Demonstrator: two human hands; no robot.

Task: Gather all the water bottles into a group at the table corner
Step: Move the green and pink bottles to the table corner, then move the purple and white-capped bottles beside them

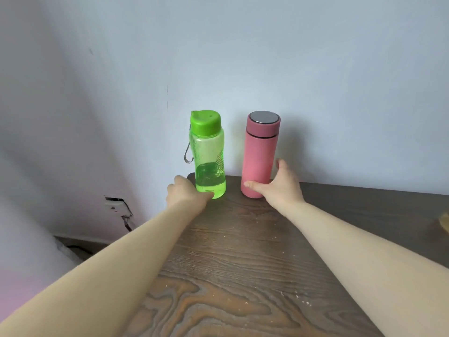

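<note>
A clear green bottle (pixel 208 154) with a green cap and a grey strap stands upright at the table's far left corner. My left hand (pixel 187 193) grips its base. To its right a pink flask (pixel 261 154) with a silver lid stands upright against the wall. My right hand (pixel 279 188) wraps around the flask's lower part, thumb in front and fingers behind. A small gap separates the two bottles.
The dark wood-grain table (pixel 233 251) runs along a pale wall. Past the left edge, low on the wall, a broken socket (pixel 116 206) hangs with loose wires. A yellowish object (pixel 444 221) peeks in at the right edge.
</note>
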